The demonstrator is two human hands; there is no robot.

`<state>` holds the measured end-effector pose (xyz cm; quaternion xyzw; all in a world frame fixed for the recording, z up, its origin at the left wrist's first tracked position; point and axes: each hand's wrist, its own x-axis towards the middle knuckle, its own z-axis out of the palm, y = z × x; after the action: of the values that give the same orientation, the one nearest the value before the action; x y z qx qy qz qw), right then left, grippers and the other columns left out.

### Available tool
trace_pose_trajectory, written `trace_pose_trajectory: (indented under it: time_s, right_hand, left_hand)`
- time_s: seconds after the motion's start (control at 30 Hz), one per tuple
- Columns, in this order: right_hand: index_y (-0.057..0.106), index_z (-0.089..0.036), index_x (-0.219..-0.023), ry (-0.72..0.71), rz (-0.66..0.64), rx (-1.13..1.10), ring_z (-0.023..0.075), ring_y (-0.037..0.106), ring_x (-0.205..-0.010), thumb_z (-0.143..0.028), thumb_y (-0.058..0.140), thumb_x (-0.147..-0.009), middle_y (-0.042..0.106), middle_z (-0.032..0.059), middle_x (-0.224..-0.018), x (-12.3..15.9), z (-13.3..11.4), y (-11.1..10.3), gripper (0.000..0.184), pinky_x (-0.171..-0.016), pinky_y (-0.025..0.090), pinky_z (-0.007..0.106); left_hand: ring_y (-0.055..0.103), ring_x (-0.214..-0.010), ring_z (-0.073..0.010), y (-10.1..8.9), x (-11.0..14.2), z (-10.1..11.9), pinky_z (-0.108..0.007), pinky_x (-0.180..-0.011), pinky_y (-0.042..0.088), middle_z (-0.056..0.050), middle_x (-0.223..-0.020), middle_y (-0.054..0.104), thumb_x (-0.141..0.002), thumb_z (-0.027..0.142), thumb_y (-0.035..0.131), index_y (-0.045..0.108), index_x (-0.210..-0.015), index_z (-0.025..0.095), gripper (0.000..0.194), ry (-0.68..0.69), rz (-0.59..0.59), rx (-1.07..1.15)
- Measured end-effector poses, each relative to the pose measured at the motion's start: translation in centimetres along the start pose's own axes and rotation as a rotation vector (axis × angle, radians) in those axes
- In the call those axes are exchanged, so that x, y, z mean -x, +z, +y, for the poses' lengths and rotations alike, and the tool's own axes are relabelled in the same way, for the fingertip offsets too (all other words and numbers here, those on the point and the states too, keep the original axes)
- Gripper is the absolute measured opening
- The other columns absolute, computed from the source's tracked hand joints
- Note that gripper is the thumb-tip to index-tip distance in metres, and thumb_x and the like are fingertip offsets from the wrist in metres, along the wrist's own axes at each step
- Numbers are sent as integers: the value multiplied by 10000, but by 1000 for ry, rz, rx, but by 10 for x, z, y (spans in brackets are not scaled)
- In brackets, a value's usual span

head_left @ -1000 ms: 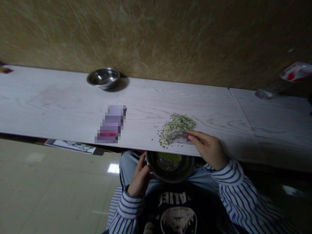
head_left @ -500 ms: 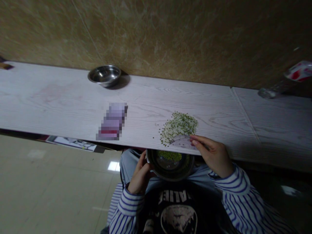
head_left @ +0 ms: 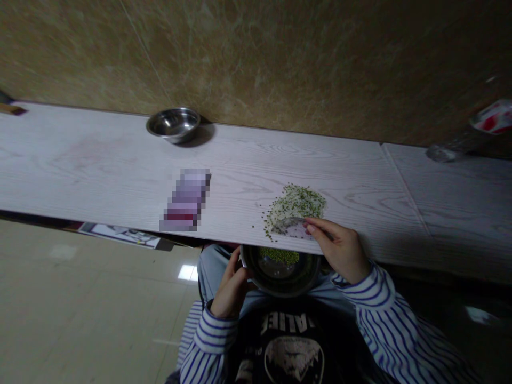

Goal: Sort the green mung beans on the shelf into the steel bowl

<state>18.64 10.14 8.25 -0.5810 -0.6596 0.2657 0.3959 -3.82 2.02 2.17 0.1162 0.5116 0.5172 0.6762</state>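
My left hand (head_left: pixel 232 290) is closed on the left rim of a metal bowl (head_left: pixel 280 288), held just below the table edge over the lap. Green beans (head_left: pixel 282 256) lie in the bowl's far part. On the table a pile of white grains and green beans (head_left: pixel 296 205) is spread near the front edge. Between thumb and fingers, my right hand (head_left: pixel 340 245) pinches a thin see-through piece with a rounded edge (head_left: pixel 294 226). That piece rests at the near side of the pile; its exact kind is unclear.
A small steel bowl (head_left: pixel 174 125) stands by the wall on the pale wooden table (head_left: pixel 100 176). Left of the pile lies a blurred-out flat rectangular thing (head_left: pixel 186 200). A clear bottle with a red and white label (head_left: pixel 494 117) is at the far right.
My right hand drew the clear piece slightly toward the table edge, then moved it back up and left against the pile. My left hand keeps its grip on the bowl.
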Motion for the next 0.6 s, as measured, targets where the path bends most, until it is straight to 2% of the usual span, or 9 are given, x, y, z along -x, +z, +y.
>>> trace_pose_trajectory:
  time_s: [0.17, 0.43, 0.6]
  right_hand:
    - [818, -224, -993, 4, 31, -3, 234, 785, -868, -304, 628, -859, 820, 62, -961, -4, 1, 0, 246, -803, 644, 344]
    - [817, -217, -996, -17, -8, -33, 242, 786, -892, -282, 625, -857, 818, 69, -977, -4, -6, 8, 245, -814, 646, 346]
    - [816, -225, -1006, -12, -35, -64, 237, 785, -896, -281, 626, -857, 817, 62, -987, -4, -8, 10, 249, -823, 646, 352]
  left_hand:
    - [673, -878, -251, -1, -1, 0, -304, -633, 549, -52, -1074, 700, -628, 181, 712, 625, -1266, 249, 648, 4, 0, 3]
    - [672, -934, -271, -1, 0, -1, -319, -651, 565, -65, -1113, 690, -622, 172, 710, 621, -1252, 242, 641, 8, 2, 31]
    - [667, -916, -256, -2, 1, 0, -307, -638, 564, -59, -1126, 680, -629, 173, 705, 626, -1236, 240, 615, 19, -7, 22]
